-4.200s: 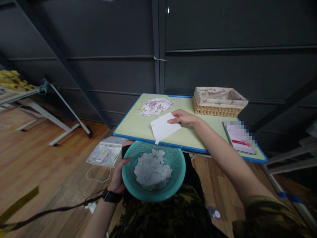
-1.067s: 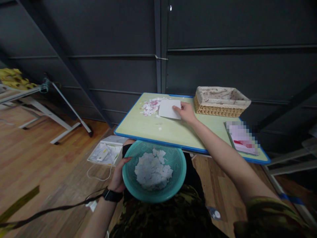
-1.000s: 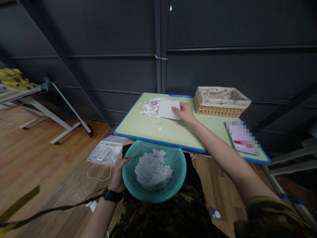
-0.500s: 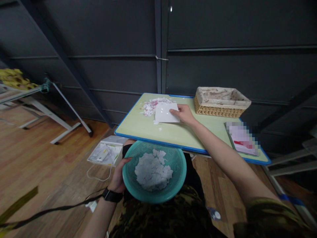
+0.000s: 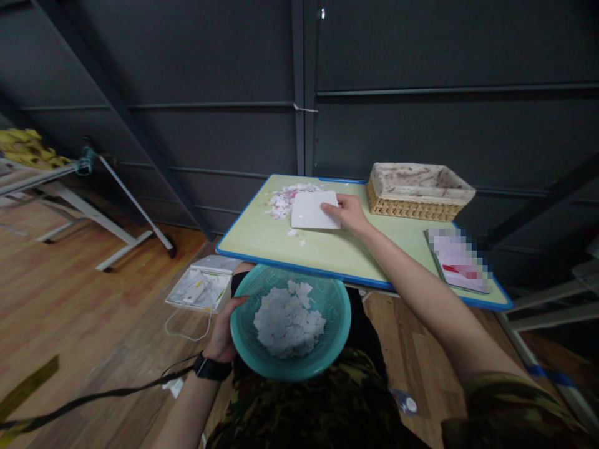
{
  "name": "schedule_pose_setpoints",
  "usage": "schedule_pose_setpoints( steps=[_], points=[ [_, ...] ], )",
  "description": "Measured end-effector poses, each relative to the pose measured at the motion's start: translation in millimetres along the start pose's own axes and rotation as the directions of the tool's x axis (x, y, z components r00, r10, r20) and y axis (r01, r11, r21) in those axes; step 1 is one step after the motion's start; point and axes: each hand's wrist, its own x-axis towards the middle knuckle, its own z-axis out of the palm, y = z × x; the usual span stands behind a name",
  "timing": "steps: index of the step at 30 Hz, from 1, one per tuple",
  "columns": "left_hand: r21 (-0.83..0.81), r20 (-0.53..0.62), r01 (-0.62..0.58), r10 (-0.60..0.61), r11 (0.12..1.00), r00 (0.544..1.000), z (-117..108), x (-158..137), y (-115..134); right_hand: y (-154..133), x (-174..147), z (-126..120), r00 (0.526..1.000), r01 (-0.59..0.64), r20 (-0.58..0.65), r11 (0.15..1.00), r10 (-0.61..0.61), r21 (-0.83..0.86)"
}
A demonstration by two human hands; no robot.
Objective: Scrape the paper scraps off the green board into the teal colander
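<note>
My right hand (image 5: 350, 213) is closed on the right edge of a white card (image 5: 312, 211), thumb on top and the other fingers mostly hidden beneath. The card is held over the near side of a pile of torn paper scraps (image 5: 282, 201), white with some pink, on the table. On my lap rests a green plastic colander (image 5: 337, 342) with a heap of whitish paper scraps (image 5: 287, 321) in it. My left hand (image 5: 224, 330) grips the colander's left rim, its thumb over the edge.
The yellow-green table (image 5: 262, 237) has a blue edge. A lined wicker basket (image 5: 416, 209) stands at its back right, and a partly blurred flat pink item (image 5: 456, 262) lies nearer the right edge. An open white box (image 5: 199, 290) sits low at left. Dark panels rise behind.
The white card has shifted slightly left and tilted a little, still in my right hand. My left hand and the colander have hardly moved.
</note>
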Motion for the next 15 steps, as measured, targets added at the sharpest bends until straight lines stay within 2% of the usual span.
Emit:
schedule_pose_setpoints(
  steps=[3, 9, 15],
  points=[
    [0.003, -0.005, -0.01, 0.01, 1.0, 1.0, -0.9, 0.9, -0.5, 1.4, 1.3, -0.9, 0.999, 0.005, -0.034, 0.998, -0.007, -0.055],
    [-0.003, 0.0, -0.002, 0.002, 1.0, 1.0, -0.6, 0.4, -0.5, 0.7, -1.8, 2.0, 0.997, 0.0, 0.074, 1.0, 0.002, -0.025],
    [-0.022, -0.003, 0.009, -0.009, 1.0, 1.0, -1.2, 0.7, -0.6, 7.6, 2.1, 2.9, 1.0, -0.004, -0.008, 1.0, 0.004, -0.01]
  ],
)
